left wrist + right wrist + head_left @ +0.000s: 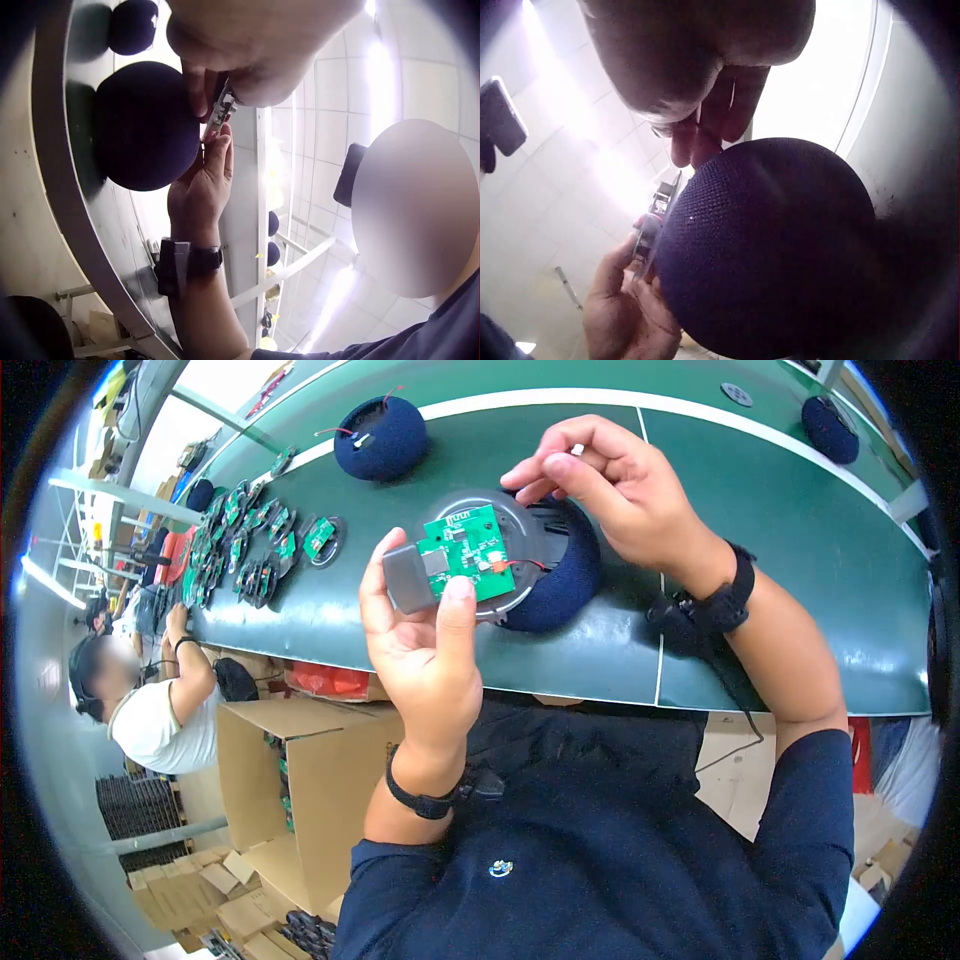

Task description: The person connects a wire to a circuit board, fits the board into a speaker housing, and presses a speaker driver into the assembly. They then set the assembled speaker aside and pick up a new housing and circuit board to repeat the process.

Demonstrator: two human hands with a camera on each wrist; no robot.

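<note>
My left hand [430, 660] grips a round dark plastic base [460, 505] by its grey block [407, 577], thumb at the edge of the green circuit board [470, 545] mounted on it. A red wire [527, 564] runs from the board toward the dark blue fabric-covered round housing [555, 595], which sits on the bench behind the base. Above the housing, my right hand [640, 500] pinches a small white connector [577, 451] between thumb and fingers. In the right wrist view, the housing [772, 255] hides part of the base and board.
Another blue housing [382, 440] with loose wires stands at the back, and one [830, 430] at far right. Several board assemblies [245, 540] are piled to the left on the green bench [760, 630]. Cardboard box [330, 800] stands below the bench; another person [165, 725] works at left.
</note>
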